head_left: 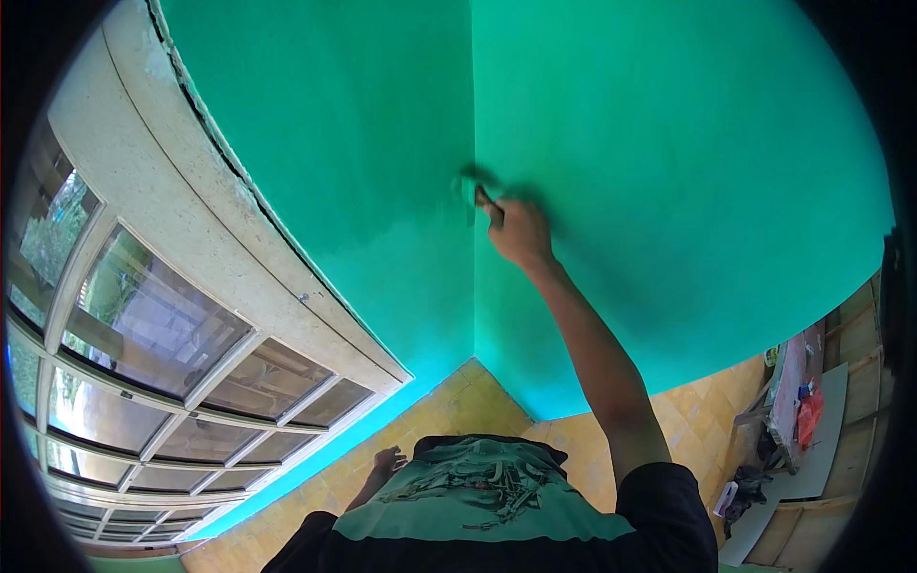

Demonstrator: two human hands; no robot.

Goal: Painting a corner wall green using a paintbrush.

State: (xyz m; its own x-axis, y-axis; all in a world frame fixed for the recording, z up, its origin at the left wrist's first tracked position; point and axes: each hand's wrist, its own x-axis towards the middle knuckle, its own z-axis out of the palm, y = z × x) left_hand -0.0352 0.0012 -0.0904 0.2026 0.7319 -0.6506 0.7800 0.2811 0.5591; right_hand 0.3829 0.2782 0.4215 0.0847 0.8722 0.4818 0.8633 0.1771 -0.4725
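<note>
Right hand [522,231], fingers curled, gripped a paintbrush [479,197], head blurred just up-left by the wall corner [474,296]; left hand [389,460], well below, fingers parted, seemed empty. Light, steady strokes looked wisest.

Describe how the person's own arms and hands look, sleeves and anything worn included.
Both the right hand and the left hand are ungloved, with five-fingered human shape. The right sleeve is black and short, ending above the elbow; the left sleeve is black too. No watch, cable or marking shows on the right forearm; the left is too small to tell.
</note>
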